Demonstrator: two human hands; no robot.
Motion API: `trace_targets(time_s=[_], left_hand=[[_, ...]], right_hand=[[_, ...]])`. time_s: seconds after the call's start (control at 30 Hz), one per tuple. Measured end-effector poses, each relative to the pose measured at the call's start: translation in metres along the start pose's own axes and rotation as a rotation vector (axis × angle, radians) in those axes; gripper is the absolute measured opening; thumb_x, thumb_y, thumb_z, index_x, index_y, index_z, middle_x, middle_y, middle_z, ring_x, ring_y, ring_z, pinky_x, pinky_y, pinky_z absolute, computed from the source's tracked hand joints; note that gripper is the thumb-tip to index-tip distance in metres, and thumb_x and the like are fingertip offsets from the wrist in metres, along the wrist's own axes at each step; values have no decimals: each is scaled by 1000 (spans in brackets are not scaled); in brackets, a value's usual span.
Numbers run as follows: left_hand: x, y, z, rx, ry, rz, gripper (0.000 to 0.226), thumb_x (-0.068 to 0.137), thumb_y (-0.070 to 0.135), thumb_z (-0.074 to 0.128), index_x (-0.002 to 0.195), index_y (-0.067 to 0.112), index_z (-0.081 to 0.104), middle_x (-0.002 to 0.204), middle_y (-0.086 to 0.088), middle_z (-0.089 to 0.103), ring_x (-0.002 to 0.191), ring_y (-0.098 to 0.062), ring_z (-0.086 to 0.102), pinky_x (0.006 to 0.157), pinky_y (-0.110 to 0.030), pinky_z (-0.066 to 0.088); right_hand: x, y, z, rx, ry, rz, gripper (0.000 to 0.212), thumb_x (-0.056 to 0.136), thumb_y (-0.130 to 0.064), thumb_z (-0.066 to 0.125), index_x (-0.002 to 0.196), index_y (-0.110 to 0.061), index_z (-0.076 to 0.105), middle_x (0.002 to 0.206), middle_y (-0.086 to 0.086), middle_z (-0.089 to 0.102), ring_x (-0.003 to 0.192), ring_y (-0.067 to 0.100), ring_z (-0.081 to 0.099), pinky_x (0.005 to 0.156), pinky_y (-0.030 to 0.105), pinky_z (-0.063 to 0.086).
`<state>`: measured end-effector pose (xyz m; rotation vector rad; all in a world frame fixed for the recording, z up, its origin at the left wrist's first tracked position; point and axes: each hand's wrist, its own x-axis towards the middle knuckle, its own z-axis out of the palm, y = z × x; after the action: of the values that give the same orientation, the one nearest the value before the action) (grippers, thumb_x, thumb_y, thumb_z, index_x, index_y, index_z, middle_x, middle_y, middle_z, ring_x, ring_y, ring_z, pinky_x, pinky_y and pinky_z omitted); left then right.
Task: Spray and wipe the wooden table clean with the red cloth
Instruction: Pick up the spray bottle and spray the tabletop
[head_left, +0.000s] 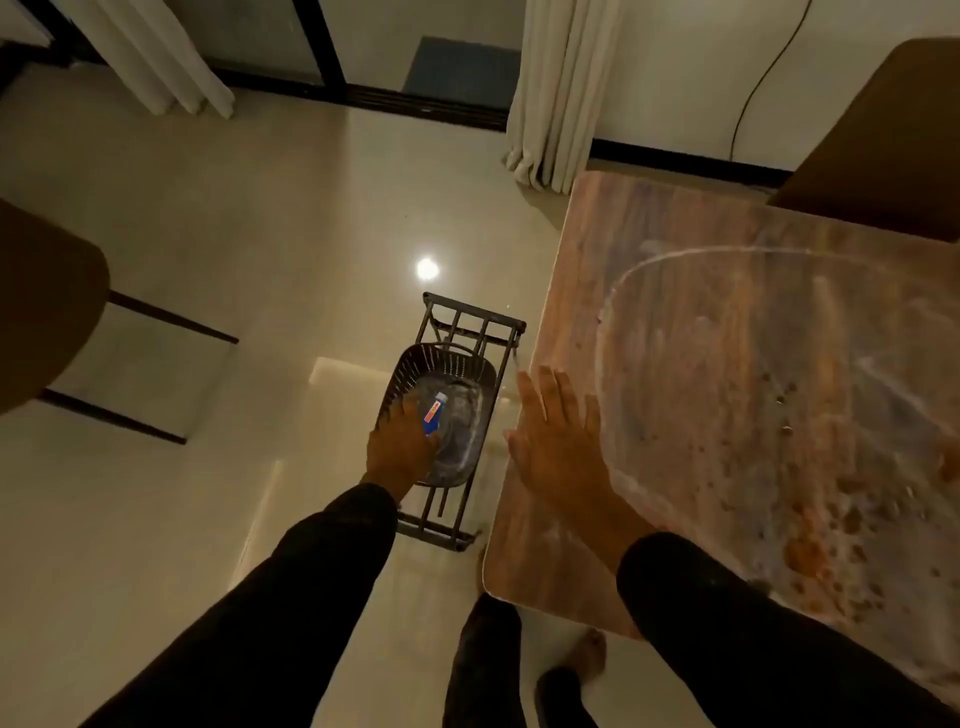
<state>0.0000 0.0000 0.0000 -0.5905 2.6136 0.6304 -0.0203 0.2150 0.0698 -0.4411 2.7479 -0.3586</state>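
The person stands at the corner of the reddish-brown wooden tabletop (727, 322), both arms in dark sleeves reaching forward. The left hand (400, 447) is down inside a dark perforated plastic basket (483, 374) that sits on a low dark metal rack (467, 322) on the pale glossy tiled floor (208, 234), just beside the tabletop's left edge. Its fingers lie against a small blue bottle with a white cap and a red-and-white label (432, 415); from here I cannot tell whether the grip has closed round the bottle or only touches it. The basket's floor looks whitish and smeared.

The right hand (558, 441) rests flat at the tabletop's near left edge, fingers straight and spread, holding nothing, its grip open.

The tabletop is dirty: a pale curved streak arcs across its middle, and orange-brown blotches and crumbs (831, 519) scatter over the near right part. The red cloth is nowhere that I can make out.

A brown padded chair (47, 301) with dark metal legs stands to the left on the floor, well apart from the tabletop. Another brown chair back (893, 135) stands at the tabletop's far side. Cream curtains (561, 93) hang near the far corner beside a dark-framed glass door (332, 47). A bright light spot (427, 268) reflects on the floor. The person's bare foot (589, 654) shows below the tabletop's near corner.
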Motion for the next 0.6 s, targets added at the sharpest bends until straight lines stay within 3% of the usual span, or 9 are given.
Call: trace_targets(time_s=[0.13, 0.2, 0.37, 0.5, 0.6], left_hand=[[28, -9, 16, -183, -203, -91, 50, 88, 33, 65, 130, 13, 49, 121, -11, 62, 106, -28, 61, 96, -45, 51], [38, -12, 28, -205, -204, -106, 41, 91, 29, 63, 125, 9, 53, 116, -14, 63, 105, -28, 62, 97, -45, 50], [52, -22, 42, -336, -123, -43, 30, 95, 25, 60, 117, 5, 60, 109, -15, 66, 101, -28, 63, 94, -41, 52], [49, -23, 20, -291, 35, -18, 23, 88, 36, 66, 98, 16, 64, 84, 1, 65, 78, -15, 65, 72, -27, 53], [43, -19, -11, -246, 172, 51, 28, 83, 44, 69, 96, 21, 61, 81, 8, 59, 75, -10, 59, 68, -22, 44]], right_hand=[[27, 0, 21, -13, -18, 25, 80, 105, -56, 43, 167, -30, 0, 176, 5, -4, 162, 29, -3, 126, 61, 2], [38, 3, 33, -13, -23, 29, 80, 104, -56, 43, 166, -32, -1, 176, 4, -5, 162, 29, -3, 126, 59, 0], [51, 15, 39, -34, -50, 70, 80, 106, -55, 42, 167, -30, -3, 176, 4, -5, 162, 29, -4, 125, 61, 2], [56, 9, 18, -32, -68, 86, 78, 108, -50, 41, 167, -29, -5, 176, 5, -7, 162, 28, -6, 126, 61, 1], [56, -3, -9, -3, -17, 63, 76, 109, -47, 41, 167, -28, -4, 176, 5, -6, 162, 27, -6, 126, 59, -1]])
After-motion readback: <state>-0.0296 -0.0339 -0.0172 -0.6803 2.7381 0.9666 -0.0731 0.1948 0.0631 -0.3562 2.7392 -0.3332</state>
